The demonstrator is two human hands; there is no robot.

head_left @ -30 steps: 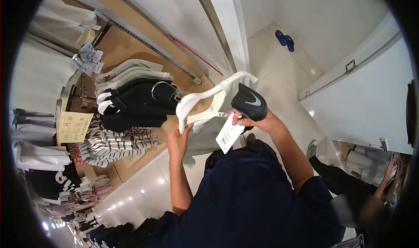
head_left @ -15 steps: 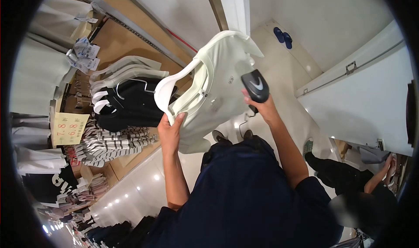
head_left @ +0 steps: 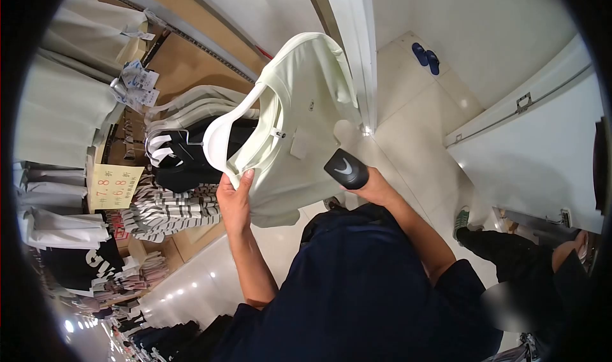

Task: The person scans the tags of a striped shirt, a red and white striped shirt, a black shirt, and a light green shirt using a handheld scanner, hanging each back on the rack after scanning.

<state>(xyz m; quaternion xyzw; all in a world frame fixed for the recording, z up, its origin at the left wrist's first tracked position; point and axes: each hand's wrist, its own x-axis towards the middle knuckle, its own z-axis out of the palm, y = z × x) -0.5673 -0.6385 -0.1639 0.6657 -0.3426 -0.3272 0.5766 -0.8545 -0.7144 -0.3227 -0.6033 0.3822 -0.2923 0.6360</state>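
Observation:
A pale green shirt [head_left: 312, 152] hangs on a white hanger [head_left: 220, 136] in front of me. My left hand [head_left: 236, 202] grips the hanger's lower end together with the shirt's shoulder. My right hand [head_left: 376, 187] is closed around a black handheld scanner [head_left: 346, 169], whose head points at the shirt front. Near the neckline a small dark label [head_left: 278, 133] shows, with a pale tag [head_left: 297, 146] close to it. The scanner body hides part of the right hand's fingers.
Black shirts [head_left: 182, 161] and striped clothes [head_left: 172, 209] hang at the left beside a yellow price sign [head_left: 115, 187]. Blue slippers [head_left: 426, 58] lie on the floor behind a white door frame [head_left: 360, 56]. Another person [head_left: 510, 253] is at the lower right.
The shirt and hanger have shifted left and slightly up in view. My right hand has brought the scanner left and down, closer to the shirt. The other person's arm has moved.

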